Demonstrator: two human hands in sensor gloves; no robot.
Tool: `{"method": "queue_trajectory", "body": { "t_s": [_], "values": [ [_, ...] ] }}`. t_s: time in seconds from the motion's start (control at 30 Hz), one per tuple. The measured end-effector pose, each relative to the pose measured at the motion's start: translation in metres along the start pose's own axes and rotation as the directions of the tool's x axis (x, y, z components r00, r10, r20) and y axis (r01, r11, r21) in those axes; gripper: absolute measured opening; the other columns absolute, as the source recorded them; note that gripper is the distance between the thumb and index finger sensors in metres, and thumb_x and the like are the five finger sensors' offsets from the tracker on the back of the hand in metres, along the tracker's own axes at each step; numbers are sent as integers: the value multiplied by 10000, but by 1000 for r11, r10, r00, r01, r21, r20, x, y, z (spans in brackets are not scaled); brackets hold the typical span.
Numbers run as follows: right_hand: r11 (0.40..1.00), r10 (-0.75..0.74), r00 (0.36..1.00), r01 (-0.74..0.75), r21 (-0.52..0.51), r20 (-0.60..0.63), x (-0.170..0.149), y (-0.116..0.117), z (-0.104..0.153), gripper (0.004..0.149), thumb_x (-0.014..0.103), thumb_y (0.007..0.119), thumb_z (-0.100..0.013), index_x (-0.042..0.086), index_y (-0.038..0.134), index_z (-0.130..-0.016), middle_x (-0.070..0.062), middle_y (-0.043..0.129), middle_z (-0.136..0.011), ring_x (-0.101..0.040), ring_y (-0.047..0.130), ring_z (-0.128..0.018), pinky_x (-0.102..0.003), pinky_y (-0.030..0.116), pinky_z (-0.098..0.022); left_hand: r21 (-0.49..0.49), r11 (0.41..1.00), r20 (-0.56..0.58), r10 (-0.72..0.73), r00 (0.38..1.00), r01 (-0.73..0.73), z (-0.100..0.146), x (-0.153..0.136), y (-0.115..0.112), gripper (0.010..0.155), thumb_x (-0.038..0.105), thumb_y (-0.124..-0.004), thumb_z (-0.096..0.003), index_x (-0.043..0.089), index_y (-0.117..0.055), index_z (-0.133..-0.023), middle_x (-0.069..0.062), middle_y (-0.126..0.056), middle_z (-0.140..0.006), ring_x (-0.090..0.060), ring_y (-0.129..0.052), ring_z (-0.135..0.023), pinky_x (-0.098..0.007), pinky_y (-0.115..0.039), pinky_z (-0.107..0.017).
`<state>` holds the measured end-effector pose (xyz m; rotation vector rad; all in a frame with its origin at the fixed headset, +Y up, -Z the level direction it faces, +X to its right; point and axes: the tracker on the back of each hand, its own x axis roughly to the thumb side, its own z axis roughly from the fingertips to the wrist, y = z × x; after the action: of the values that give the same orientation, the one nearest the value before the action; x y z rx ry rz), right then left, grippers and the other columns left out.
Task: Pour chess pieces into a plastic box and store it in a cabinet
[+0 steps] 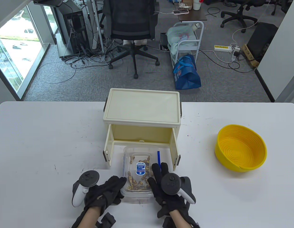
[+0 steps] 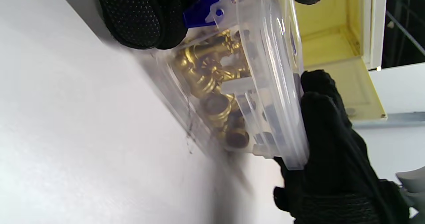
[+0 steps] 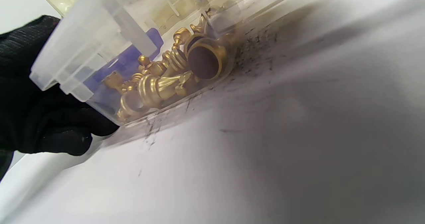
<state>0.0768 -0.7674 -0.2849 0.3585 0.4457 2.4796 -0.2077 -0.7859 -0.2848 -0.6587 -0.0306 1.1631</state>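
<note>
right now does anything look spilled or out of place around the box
Nothing spilled: the gold chess pieces all lie inside the lidded clear plastic box, held between both hands before the open cream cabinet. Only dark scuff marks smudge the white table beside it.

Gold chess pieces, clear plastic box w/ blue clips; cream cabinet; ribbed yellow bowl; black-gloved hands

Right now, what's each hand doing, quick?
Left hand: grips the near left end of the lidded plastic box of gold chess pieces.
Right hand: grips its right side, fingers on the lid.
</note>
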Motion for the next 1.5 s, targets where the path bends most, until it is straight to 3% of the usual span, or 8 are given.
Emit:
{"method": "queue_trajectory", "body": {
  "t_s": [0.33,0.6,0.73,0.87,0.97,1.07,1.3,1.5],
  "values": [
    [999,-32,999,31,32,8,-3,-1,-2,625,438,515,-687,194,199,-1168,-320,102,-1151,-578,482,-1020,-656,539,-680,10,1000,-42,4,999,-4,-4,-5,10,998,586,-714,-634,-99,-275,-1213,-320,-573,-1094,-367,-838,-739,-271,-854,-415],
    [999,-21,1000,20,30,9,-1,0,-2,626,438,512,-688,188,196,-1167,-329,101,-1145,-571,495,-1017,-646,549,-679,129,960,-4,-249,969,247,6,15,5,694,563,-669,-665,58,-597,-1135,-164,-766,-940,-243,-904,-621,-264,-874,-376],
    [999,-26,1000,25,36,13,-1,0,-2,625,436,510,-690,187,192,-1166,-333,91,-1141,-564,495,-1019,-639,553,-680,241,867,-5,-449,894,436,13,27,-9,711,536,-594,-694,-14,-603,-1144,-205,-795,-951,-256,-934,-605,-280,-880,-382],
    [999,-25,1000,24,32,13,-1,1,-2,624,436,507,-690,186,190,-1165,-336,88,-1140,-538,505,-1027,-628,555,-688,405,694,-30,-641,767,595,18,35,-18,703,534,-583,-680,-25,-680,-1094,-197,-870,-879,-216,-969,-541,-261,-890,-350],
    [1000,-12,1000,12,17,7,0,1,-2,621,431,511,-687,183,204,-1166,-338,105,-1142,-520,516,-1033,-623,559,-689,369,741,7,-606,796,561,16,38,-20,681,514,-615,-681,-35,-679,-1079,-213,-860,-868,-226,-960,-547,-279,-883,-357],
    [1000,-18,1000,18,19,8,0,1,-2,620,431,510,-686,184,204,-1164,-340,111,-1140,-520,521,-1032,-622,562,-688,431,610,-66,-713,698,665,18,42,-25,676,526,-586,-681,-16,-705,-1067,-191,-885,-848,-212,-971,-526,-266,-889,-345],
    [999,-35,999,34,-19,-15,-2,-3,0,709,456,559,-674,134,148,-1154,-330,204,-1149,-524,570,-1004,-603,599,-670,344,790,-2,-539,842,507,13,30,-15,731,552,-597,-672,-29,-655,-1112,-206,-855,-904,-250,-967,-558,-297,-884,-364],
    [997,-45,993,37,-66,-112,5,-16,-6,785,488,584,-662,5,182,-1133,-333,434,-1117,-453,735,-902,-509,707,-598,314,831,10,-486,874,459,11,25,-12,741,558,-595,-674,-28,-636,-1126,-212,-849,-918,-262,-968,-572,-305,-888,-375]
  ]
}}
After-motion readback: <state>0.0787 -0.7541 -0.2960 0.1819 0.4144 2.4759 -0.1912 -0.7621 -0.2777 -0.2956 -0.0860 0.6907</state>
